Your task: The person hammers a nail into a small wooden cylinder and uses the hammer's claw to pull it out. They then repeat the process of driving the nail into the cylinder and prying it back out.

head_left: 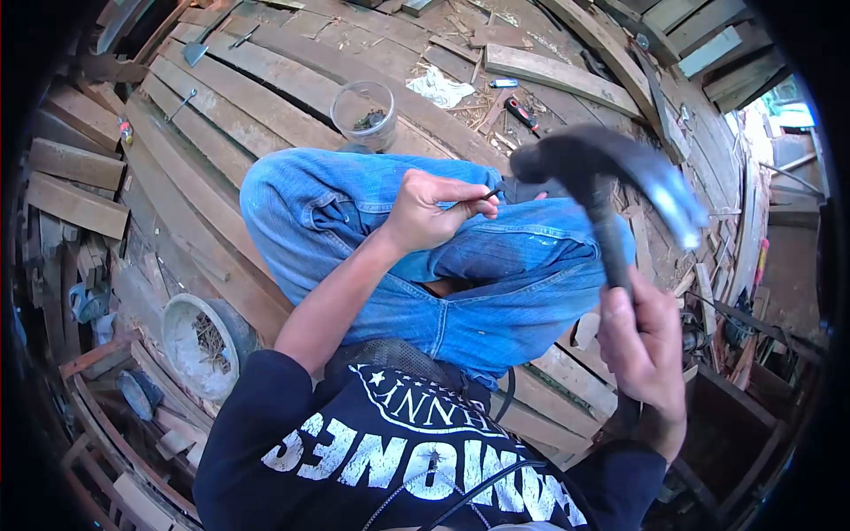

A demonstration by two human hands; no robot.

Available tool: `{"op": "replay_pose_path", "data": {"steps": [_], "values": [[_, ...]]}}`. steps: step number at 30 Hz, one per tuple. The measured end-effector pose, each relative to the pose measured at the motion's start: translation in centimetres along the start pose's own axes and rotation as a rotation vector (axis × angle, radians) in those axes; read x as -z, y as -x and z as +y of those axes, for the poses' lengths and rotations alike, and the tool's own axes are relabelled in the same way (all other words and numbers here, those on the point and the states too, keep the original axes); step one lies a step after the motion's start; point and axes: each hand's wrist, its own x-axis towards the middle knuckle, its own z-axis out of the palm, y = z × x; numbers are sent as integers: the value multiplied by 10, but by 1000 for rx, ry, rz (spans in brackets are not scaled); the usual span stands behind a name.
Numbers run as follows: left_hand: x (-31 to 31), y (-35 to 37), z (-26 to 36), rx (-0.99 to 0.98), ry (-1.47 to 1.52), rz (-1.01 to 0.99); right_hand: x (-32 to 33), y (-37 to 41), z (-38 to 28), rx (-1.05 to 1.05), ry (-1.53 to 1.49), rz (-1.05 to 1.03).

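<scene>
My right hand (642,345) is wrapped round the handle of a claw hammer (611,221), raised in front of my right knee. The hammer's dark head points up, with its shiny claw toward the right. Over my crossed legs in blue jeans (354,292), my left hand (432,211) pinches a thin dark nail (494,192) between thumb and forefinger. The nail's tip sticks out toward the right; the rest is hidden by the fingers. What lies just under the hammer head is partly covered.
On the plank floor (292,80) ahead stands a clear plastic tub (365,115) with dark bits inside. Beyond are a white rag (440,88), a red-and-black screwdriver (521,115) and a timber beam (562,81). A bucket (181,341) with thin rusty pieces stands left.
</scene>
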Motion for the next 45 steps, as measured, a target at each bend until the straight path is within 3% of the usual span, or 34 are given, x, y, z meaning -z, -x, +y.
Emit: {"op": "replay_pose_path", "data": {"steps": [2, 4, 6, 8, 12, 13, 16, 18, 20, 24, 26, 29, 32, 36, 38, 39, 40, 42, 45], "values": [[0, 1, 1, 4, -2, 8, 2, 3, -2, 13, -139, 68], [1, 0, 0, -7, -25, 2, 0, 2, 4, 74, -83, 122], [2, -1, 4, -22, -43, -7, -2, 0, -2, -63, 143, 67], [3, -2, 8, 148, -53, -15, -2, -3, -7, -112, 189, -52], [0, -1, 4, 44, -59, 12, 4, 3, -7, -72, 115, 7], [0, -3, 6, 3, -81, -6, -2, 7, 6, 72, 43, 105], [0, -4, 6, -17, -88, 4, 6, 6, 6, 156, -8, 79], [-1, -4, 6, -20, -80, -1, 0, 4, 5, 109, 76, 97], [-1, -2, 5, -19, -69, -5, 1, 2, -8, -119, 149, -4], [-1, 1, 1, -13, -91, -29, 2, 5, -9, -43, 63, 73], [1, -1, 2, -32, -94, -17, -2, 6, -1, 97, -11, 136], [2, -3, 4, -53, -111, -40, -5, 4, 1, 16, 195, 56], [4, -5, 3, -19, -189, -109, 0, 5, -5, -87, 106, 8], [0, -2, 3, -53, -130, -26, -1, 9, 4, 88, -84, 107], [0, -1, 2, -41, -102, -29, -5, 6, 3, 45, 79, 116], [0, 0, 2, -46, -102, -31, -5, 4, 1, -65, 128, 16], [2, 1, 2, -16, -113, -58, -3, 4, 7, -35, 192, -43], [2, -3, 3, 20, -124, -81, -2, 7, -2, -107, 86, 25], [-3, 0, 6, -8, -73, 1, 3, 9, -5, -46, -51, 84]]}}
